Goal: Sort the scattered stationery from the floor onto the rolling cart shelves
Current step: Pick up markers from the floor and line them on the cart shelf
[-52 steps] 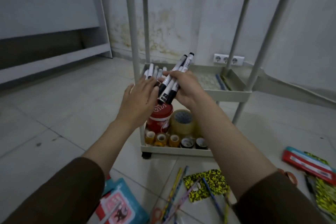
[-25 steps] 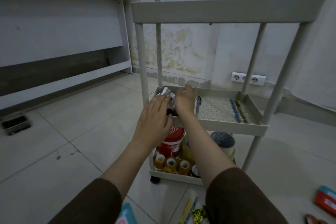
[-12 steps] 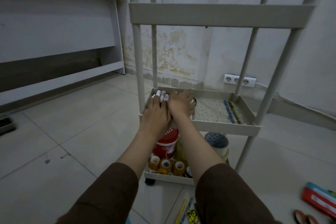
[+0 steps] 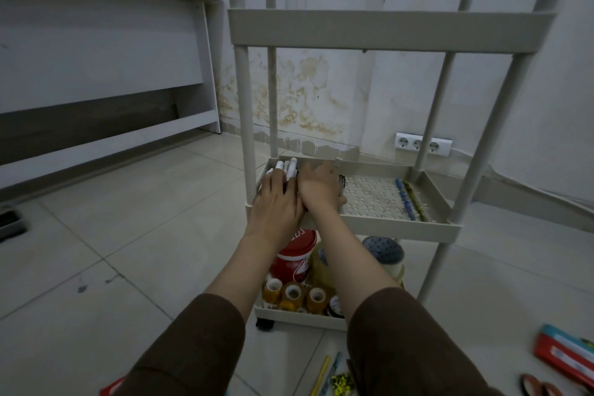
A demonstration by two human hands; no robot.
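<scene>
White markers (image 4: 287, 168) lie in the left end of the cart's (image 4: 379, 228) middle shelf, and both hands are on them. Left hand (image 4: 277, 202) lies flat on top with straight fingers. Right hand (image 4: 319, 185) lies just beside it, touching it, fingers spread over the markers; I cannot tell if it grips any. Two pencils (image 4: 409, 199) lie by the right edge of that shelf. Tape rolls (image 4: 292, 294) and a red tub (image 4: 294, 255) sit on the bottom shelf

A home room: tiled floor (image 4: 128, 235), stained wall (image 4: 305, 100), white desk (image 4: 96, 51).
</scene>
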